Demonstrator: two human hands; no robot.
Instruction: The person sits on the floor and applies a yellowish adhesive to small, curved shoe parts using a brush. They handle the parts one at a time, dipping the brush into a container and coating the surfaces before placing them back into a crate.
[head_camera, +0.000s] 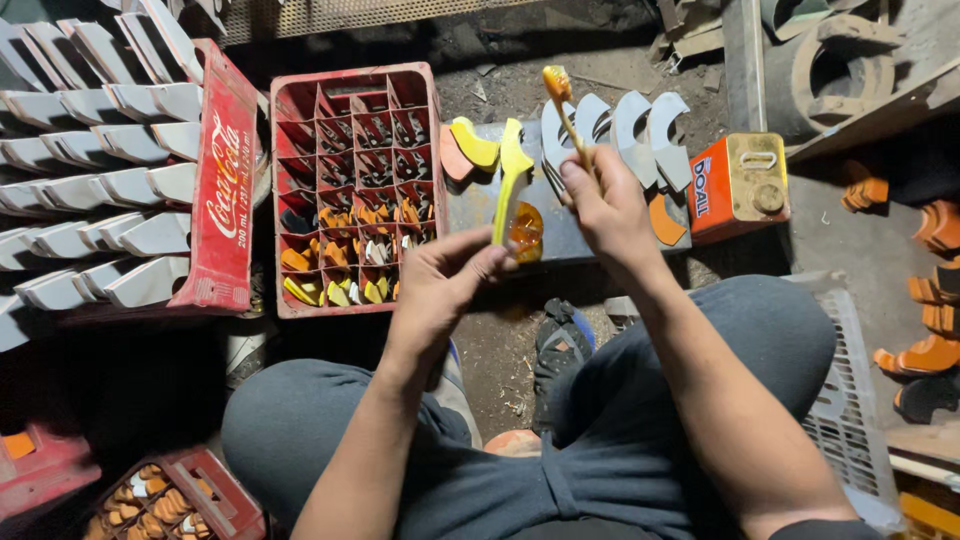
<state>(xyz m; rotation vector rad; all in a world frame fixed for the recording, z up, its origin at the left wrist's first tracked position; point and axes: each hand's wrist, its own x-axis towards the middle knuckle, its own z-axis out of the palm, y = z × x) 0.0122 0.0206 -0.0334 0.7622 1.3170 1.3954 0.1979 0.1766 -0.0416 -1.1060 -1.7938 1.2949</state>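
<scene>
The left hand (440, 285) pinches a flat, curved yellow-painted piece (512, 175) by its lower end, holding it upright above the grey slab surface (480, 205). The right hand (605, 205) grips a thin stick brush with a paint-loaded orange tip (557, 85), raised just beside the piece. Grey unpainted curved blanks (640, 120) stand behind; a red plastic bottle crate (355, 190) holds finished bits. Good coverage likely needs steady strokes along the edge, fingers kept off wet paint.
</scene>
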